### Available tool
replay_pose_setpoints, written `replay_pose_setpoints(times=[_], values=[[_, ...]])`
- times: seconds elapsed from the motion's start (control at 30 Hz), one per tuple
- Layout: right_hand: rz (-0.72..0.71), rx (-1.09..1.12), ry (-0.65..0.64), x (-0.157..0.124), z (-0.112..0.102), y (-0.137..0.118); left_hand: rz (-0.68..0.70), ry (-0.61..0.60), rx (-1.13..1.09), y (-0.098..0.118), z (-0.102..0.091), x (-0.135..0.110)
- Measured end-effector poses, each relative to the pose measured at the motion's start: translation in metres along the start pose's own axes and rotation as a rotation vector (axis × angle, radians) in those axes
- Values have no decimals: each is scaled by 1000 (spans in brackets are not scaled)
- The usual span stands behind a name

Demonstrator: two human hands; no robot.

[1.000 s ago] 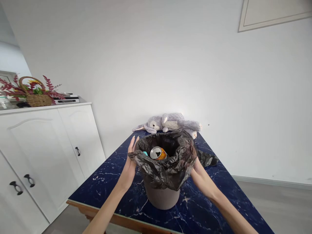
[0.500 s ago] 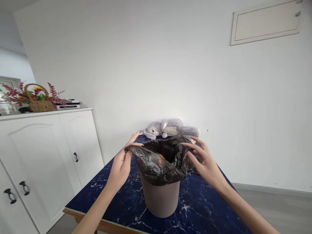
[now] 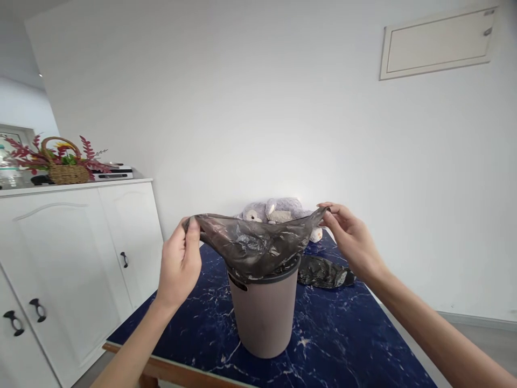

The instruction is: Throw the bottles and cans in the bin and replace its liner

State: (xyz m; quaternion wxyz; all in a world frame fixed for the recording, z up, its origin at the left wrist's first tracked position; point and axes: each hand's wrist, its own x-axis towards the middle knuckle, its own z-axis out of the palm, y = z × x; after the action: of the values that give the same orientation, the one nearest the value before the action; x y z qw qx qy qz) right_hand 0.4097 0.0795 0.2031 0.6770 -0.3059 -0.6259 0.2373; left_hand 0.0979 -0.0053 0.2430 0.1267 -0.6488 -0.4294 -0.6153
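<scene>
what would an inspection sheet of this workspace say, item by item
Surface: dark blue marbled tabletop.
Things in use: black bag stretched above an upright grey-brown bin; contents hidden.
Clutter: crumpled black plastic to the right of the bin; plush toy lying behind, partly hidden.
Left hand: gripping one side of the bag's edge.
Right hand: gripping the other side.
Cables: nothing seen.
Surroundings: white cabinet with a flower basket on top; pale wall with a panel.
</scene>
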Motion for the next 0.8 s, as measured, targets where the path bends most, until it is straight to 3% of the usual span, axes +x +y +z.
replay_pose_setpoints(times=[0.23,0.47,0.67,0.8], values=[[216,433,-71,13,-5,-18,140,51,77,17,-19,15],[251,546,-66,22,-7,-26,140,164,101,28,-24,16],[311,469,-97,-2,-21,-28,131,210,149,10,-45,-17],[333,269,-170,-39,-51,-19,65,26,139,7,-65,-58]])
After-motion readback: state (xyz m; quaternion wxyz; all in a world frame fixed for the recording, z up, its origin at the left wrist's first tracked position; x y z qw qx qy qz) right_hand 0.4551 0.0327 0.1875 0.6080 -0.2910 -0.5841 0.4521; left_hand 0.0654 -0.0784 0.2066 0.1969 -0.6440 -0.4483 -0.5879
